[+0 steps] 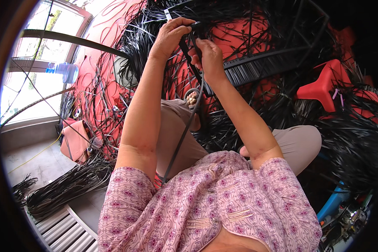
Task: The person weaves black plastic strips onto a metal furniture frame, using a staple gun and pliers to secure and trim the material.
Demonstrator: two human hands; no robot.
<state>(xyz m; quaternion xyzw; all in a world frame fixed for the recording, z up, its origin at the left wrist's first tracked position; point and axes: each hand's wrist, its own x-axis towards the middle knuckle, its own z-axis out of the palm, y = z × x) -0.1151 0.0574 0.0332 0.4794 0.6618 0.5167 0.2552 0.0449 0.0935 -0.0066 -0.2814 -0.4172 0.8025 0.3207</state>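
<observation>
My left hand [171,35] reaches up to the black frame [193,52], its fingers closed on the frame's upper corner. Just right of it and a little lower, my right hand [208,56] is closed on a flat black strip [182,136]. This long strip runs from the right hand down between my legs toward my lap. A woven black panel [260,67] stretches to the right behind my right wrist. Where the strip meets the frame, my fingers partly cover it.
Loose black strips [344,138] lie in heaps over the red floor covering [235,38]. A red stool [323,86] lies to the right. On the left are a clear water bottle [65,72], a pink bag [74,140], a bundle of strips [67,189] and a white slatted rack [63,231].
</observation>
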